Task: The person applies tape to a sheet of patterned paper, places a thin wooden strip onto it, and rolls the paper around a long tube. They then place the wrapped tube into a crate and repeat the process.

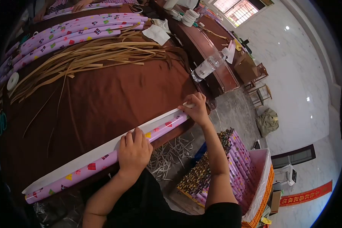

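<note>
A long roll of lilac wrapping paper (102, 162) printed with colourful gifts lies along the table's near edge. Its loose white edge (79, 163) stands out on the far side. My left hand (135, 152) presses on the middle of the roll, fingers bent over it. At the roll's right end, my right hand (195, 110) is closed, with a small pale rounded thing (189, 105) showing between its fingers. That thing is mostly covered by the hand, and its kind is not clear.
Tan strips (102, 53) and more lilac rolls (79, 28) lie across the table. A water bottle (209, 66) stands at the right. A white roll of tape (13, 81) and green scissors (2, 122) lie left. An orange basket (264, 193) beside me holds many rolls. Another person's hands (81, 5) show at the top.
</note>
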`<state>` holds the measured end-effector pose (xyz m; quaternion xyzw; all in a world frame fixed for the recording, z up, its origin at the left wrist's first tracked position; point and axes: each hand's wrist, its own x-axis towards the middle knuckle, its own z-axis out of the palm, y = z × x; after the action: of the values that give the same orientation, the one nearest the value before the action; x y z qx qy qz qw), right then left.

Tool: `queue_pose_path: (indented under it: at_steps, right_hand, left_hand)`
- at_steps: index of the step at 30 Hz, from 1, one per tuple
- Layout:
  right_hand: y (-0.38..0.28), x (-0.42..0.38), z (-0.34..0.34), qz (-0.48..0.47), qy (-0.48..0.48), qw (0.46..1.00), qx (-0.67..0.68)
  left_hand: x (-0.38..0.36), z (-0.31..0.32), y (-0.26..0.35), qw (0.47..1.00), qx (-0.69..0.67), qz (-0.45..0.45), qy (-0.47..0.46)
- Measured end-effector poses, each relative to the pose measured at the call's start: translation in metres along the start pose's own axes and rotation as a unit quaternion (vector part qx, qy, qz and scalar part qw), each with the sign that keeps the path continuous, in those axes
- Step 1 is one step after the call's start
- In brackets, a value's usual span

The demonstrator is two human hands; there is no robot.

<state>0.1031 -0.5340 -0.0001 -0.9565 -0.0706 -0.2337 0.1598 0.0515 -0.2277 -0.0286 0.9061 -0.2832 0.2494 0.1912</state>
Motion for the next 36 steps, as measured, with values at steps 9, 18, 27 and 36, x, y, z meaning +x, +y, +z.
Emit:
queue_pose_path:
  at_steps: [9,18,27,36]
  right_hand:
    - [-0.006,0.002,0.000,-0.040,-0.009,0.998,-0.056]
    - [-0.006,0.003,0.001,-0.032,-0.040,0.996,-0.066]
    - [-0.009,0.001,-0.002,-0.042,-0.010,0.991,-0.129]
    - [0.013,-0.005,0.000,-0.045,-0.001,0.995,-0.084]
  left_hand:
    - [0.000,-0.002,0.000,1.000,0.001,0.001,0.000]
    - [0.007,-0.006,0.000,1.000,0.001,0.020,-0.018]
    - [0.119,0.002,0.023,0.922,0.053,0.059,-0.379]
    - [0.154,0.093,0.040,0.954,-0.161,0.075,-0.241]
